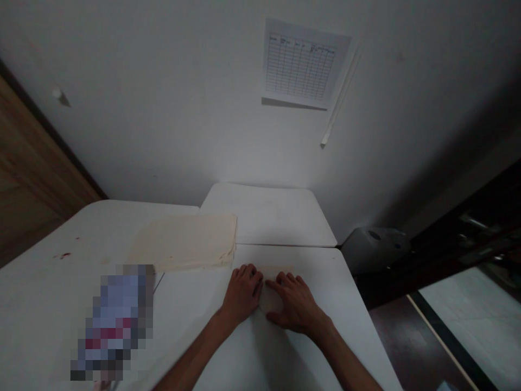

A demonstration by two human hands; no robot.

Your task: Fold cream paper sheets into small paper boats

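A small pale, thin sheet (269, 304), paper-like and close in colour to the table, lies under and between my two hands. My left hand (243, 292) is at its left side, fingers curled together at the edge. Spread over the right part of the sheet is my right hand (293, 304), its thumb and forefinger apart and the other fingers bent. The fingertips of both hands come close together near the sheet's far part. Much of the sheet is covered by the hands. A stack of cream sheets (183, 239) lies beyond my left hand, to the left.
White tables (211, 347) stand together against the wall. A blurred-out object (116, 315) lies at the left. A printed chart (301, 65) hangs on the wall beside a thin white strip (342, 92). A grey rounded object (374, 247) sits past the table's right edge.
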